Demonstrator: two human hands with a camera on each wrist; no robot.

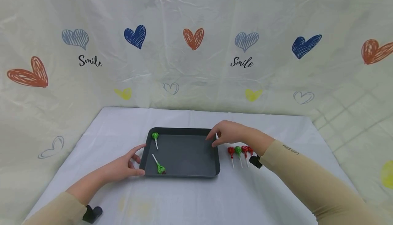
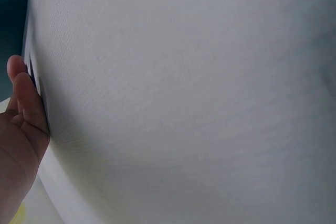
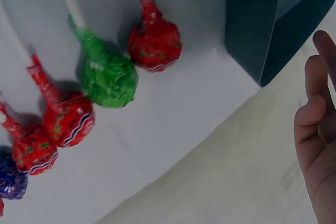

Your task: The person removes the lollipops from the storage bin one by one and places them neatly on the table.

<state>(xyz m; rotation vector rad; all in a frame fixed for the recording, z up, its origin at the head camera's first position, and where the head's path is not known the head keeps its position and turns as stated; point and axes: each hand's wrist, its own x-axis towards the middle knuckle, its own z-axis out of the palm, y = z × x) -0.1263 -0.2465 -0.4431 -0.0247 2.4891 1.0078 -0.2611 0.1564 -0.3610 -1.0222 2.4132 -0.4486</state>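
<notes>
A dark grey rectangular tray [image 1: 184, 153] lies on the table. Two green-wrapped lollipops are on its left side, one near the back corner [image 1: 155, 135] and the other near the front edge [image 1: 161, 169]. My left hand [image 1: 124, 165] touches the tray's left side, thumb by the front corner and index finger farther back. Over the right rim is my right hand [image 1: 228, 132], its fingers loosely bent and nothing visible between them. In the right wrist view that hand [image 3: 320, 129] appears beside the tray's corner, fingers apart from the lollipops.
Right of the tray, a row of wrapped lollipops includes a red one [image 3: 155, 45], a green one [image 3: 110, 77] and a blue one [image 3: 11, 177]; my right forearm partly hides it in the head view. A white cloth [image 1: 172, 197] covers the table, with a heart-printed curtain [image 1: 212, 81] behind.
</notes>
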